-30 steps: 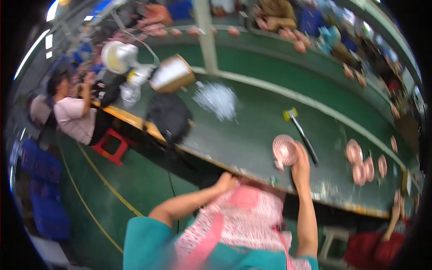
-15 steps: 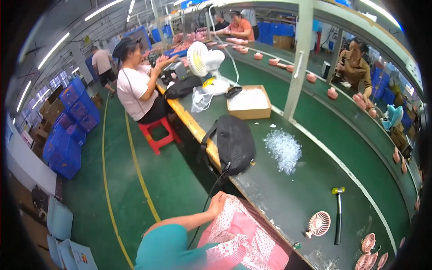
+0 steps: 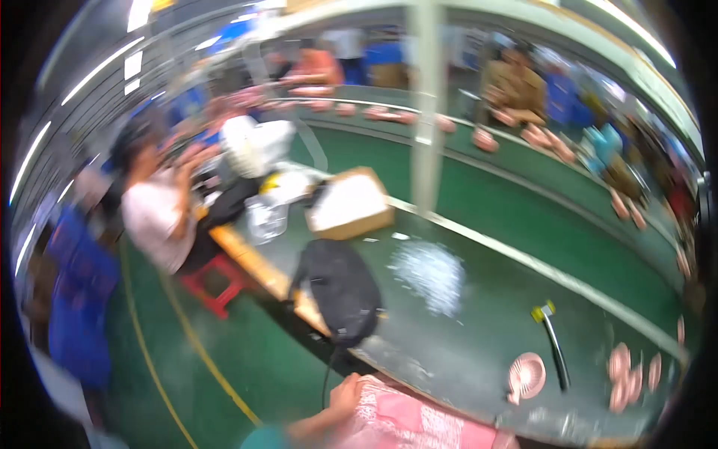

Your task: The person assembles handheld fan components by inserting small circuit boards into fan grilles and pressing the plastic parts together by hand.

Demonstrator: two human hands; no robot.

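Observation:
My left hand [image 3: 347, 395] is closed on the upper edge of a pink patterned cloth [image 3: 419, 415] in front of the bench. The picture is smeared, so its fingers show only roughly. My right hand cannot be made out. Just beyond the left hand, a black bag [image 3: 340, 295] rests on the bench edge, with a dark cord hanging beside it. On the right part of the bench lie a round pink fan part [image 3: 528, 376] with a slatted face and a mallet [image 3: 556, 350] with a yellow head and dark handle. Several similar pink parts [image 3: 621, 378] sit farther right.
A pile of small whitish pieces [image 3: 430, 277] is spread on the dark bench [image 3: 479, 329]. Behind it stand a cardboard box [image 3: 359, 228] with white contents and a white fan [image 3: 254, 146]. A person [image 3: 157, 202] sits at left on a red stool [image 3: 215, 284]. Pink parts line the far conveyor.
My view has swung, shifting the bag and box left and lower in the picture. The left hand still grips the cloth. Less of my teal sleeve shows.

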